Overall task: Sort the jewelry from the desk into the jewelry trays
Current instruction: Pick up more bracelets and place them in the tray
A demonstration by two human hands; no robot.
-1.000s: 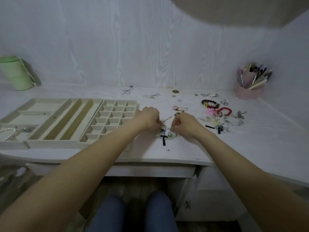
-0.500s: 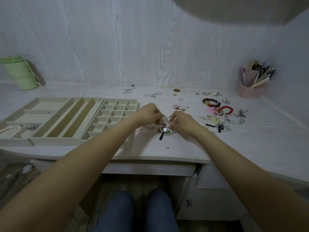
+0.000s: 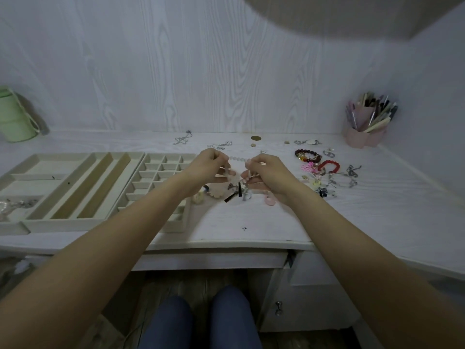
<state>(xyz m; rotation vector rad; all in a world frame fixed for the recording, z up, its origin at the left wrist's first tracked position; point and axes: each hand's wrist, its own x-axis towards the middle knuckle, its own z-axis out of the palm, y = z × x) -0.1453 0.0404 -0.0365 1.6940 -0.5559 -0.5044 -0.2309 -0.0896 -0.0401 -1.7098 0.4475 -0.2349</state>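
My left hand [image 3: 210, 167] and my right hand [image 3: 266, 171] are raised a little above the desk, close together. Both pinch a pale pink beaded bracelet [image 3: 237, 159] stretched between them; charms and two black tassels [image 3: 235, 193] dangle below it. Cream jewelry trays sit at the left: a grid tray [image 3: 161, 172] of small cells beside my left wrist, and a tray with long slots [image 3: 75, 187] farther left. A pearl strand [image 3: 6, 205] lies in the leftmost compartment. Loose jewelry, among it a red bead bracelet [image 3: 329, 166] and a dark bead bracelet [image 3: 308, 154], lies at the right.
A green cup [image 3: 15, 117] stands at the back left and a pink pen holder [image 3: 364, 127] at the back right. Thin chains [image 3: 183, 139] and a coin [image 3: 255, 138] lie near the wall. The desk's front edge [image 3: 226, 241] runs just under my forearms.
Both hands have lifted off the desk and moved slightly apart, raising the bracelet so it stretches between them with its charms hanging.
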